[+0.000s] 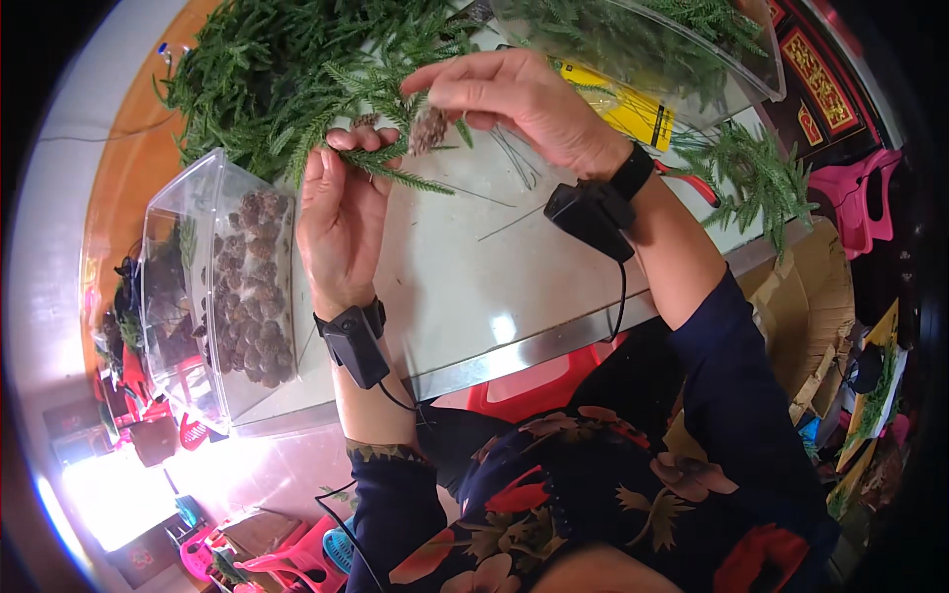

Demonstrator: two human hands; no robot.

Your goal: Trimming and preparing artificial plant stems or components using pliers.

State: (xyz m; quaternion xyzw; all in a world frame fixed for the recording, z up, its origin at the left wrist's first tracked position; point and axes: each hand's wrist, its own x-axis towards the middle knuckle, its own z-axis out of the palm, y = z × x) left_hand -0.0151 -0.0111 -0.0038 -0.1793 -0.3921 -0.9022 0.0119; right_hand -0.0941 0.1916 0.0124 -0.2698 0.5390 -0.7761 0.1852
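A pink plastic stool [842,188] stands at the far right, below a dark red panel with gold patterning [819,84] and near an open cardboard box [828,296]. A red plastic stool [539,395] shows below the table's [484,366] near edge. A bright white glare [119,499] fills part of the lower left.

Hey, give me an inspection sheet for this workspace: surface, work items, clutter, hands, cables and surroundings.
Surface: pale tabletop, glare near its front edge.
Work items: green sprig and pine cone at the hands; clear bin of cones at left; greenery pile behind.
Clutter: loose thin wires, yellow packet, red-handled tool partly hidden.
Hands: left hand holds the sprig; right hand has the cone at its fingertips, grip partly hidden.
Cables: black cable hangs from the right wrist device; another leaves the left one.
Surroundings: red stool in front, cardboard box at right.
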